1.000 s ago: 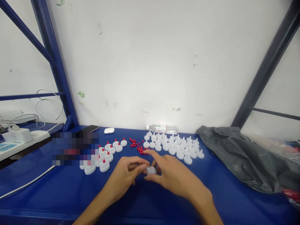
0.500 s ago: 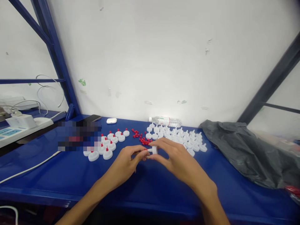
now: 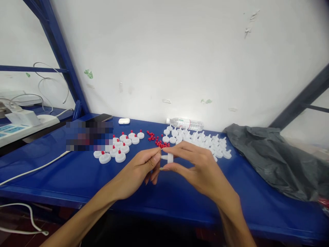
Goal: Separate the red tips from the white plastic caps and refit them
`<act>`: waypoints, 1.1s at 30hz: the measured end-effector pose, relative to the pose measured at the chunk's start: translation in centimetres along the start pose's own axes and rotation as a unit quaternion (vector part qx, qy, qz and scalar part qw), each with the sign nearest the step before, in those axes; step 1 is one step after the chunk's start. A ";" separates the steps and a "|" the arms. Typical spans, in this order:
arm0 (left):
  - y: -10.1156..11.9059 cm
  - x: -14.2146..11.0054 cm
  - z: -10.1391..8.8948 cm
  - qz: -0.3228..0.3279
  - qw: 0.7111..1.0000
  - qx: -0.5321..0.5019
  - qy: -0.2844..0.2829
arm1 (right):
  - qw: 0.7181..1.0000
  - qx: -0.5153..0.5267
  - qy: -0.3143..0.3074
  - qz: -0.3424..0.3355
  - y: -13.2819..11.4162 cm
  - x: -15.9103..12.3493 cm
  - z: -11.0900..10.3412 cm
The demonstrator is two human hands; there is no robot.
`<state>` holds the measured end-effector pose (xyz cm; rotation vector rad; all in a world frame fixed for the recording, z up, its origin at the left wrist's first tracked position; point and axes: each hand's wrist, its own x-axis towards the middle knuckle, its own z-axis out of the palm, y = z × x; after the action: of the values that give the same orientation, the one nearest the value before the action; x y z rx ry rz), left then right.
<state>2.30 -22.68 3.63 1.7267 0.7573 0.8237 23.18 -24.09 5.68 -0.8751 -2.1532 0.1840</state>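
A white nozzle cap lies sideways between the thumb and fingers of my right hand, its spout pointing left. My left hand pinches at the spout's tip. The small red cap there is hidden by the left fingers now. Just beyond the hands, loose red caps lie scattered. Behind my right hand stand many white nozzle caps with bare spouts. Several white nozzle caps with red tips stand upright on the left.
A clear plastic bottle lies by the wall. Near it on the left are a white earbud case and a phone. A dark plastic bag covers the right side. A white cable crosses the blue table at left.
The left fingers have closed further over the spout's tip, covering the red cap that showed before. The view has tilted down slightly. The right hand keeps its grip on the nozzle cap.
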 end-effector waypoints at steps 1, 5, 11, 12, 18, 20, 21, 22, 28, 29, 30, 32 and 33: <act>0.0 -0.1 -0.1 -0.003 1.000 0.004 0.000 | 1.000 -0.003 -0.001 -0.001 -0.1 0.0 0.1; -0.4 0.0 -0.1 -0.021 1.000 0.007 0.013 | 0.999 -0.041 -0.029 0.010 -0.3 0.1 0.6; 0.1 0.0 -0.1 0.002 0.978 0.195 0.074 | 0.996 -0.062 -0.057 0.043 -0.2 0.3 0.6; 0.4 -0.1 -0.2 0.004 0.959 0.269 0.091 | 0.994 -0.062 -0.068 0.054 0.0 0.2 0.2; 1.0 -0.4 -2.1 -0.092 0.841 0.518 0.126 | 0.958 -0.159 -0.060 0.230 3.8 -1.6 -4.8; 0.6 -0.5 -2.5 -0.132 0.815 0.553 0.113 | 0.932 -0.200 -0.072 0.292 5.7 -2.8 -6.6; 0.4 -0.5 -2.7 -0.148 0.803 0.567 0.108 | 0.920 -0.213 -0.081 0.320 6.6 -3.4 -7.3; 0.2 -0.5 -2.7 -0.161 0.793 0.579 0.104 | 0.908 -0.218 -0.095 0.345 7.5 -4.0 -7.8; 0.1 -0.7 -2.5 -0.196 0.733 0.639 0.125 | 0.885 -0.145 -0.154 0.415 9.7 -5.8 -8.6; 0.3 -0.8 -2.2 -0.197 0.726 0.646 0.129 | 0.883 -0.134 -0.157 0.422 9.6 -5.8 -8.6; 0.5 -0.8 -1.8 -0.196 0.722 0.650 0.135 | 0.880 -0.126 -0.159 0.429 9.4 -5.7 -8.5; 0.9 -0.7 -0.8 -0.187 0.724 0.649 0.142 | 0.879 -0.115 -0.164 0.434 9.0 -5.5 -8.4; 1.0 -0.4 -0.2 -0.176 0.731 0.644 0.140 | 0.881 -0.105 -0.168 0.431 8.8 -5.4 -8.4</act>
<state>1.97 -23.19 4.53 2.4813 2.1385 0.1909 36.27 -22.14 4.55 -2.0218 -1.9462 0.5842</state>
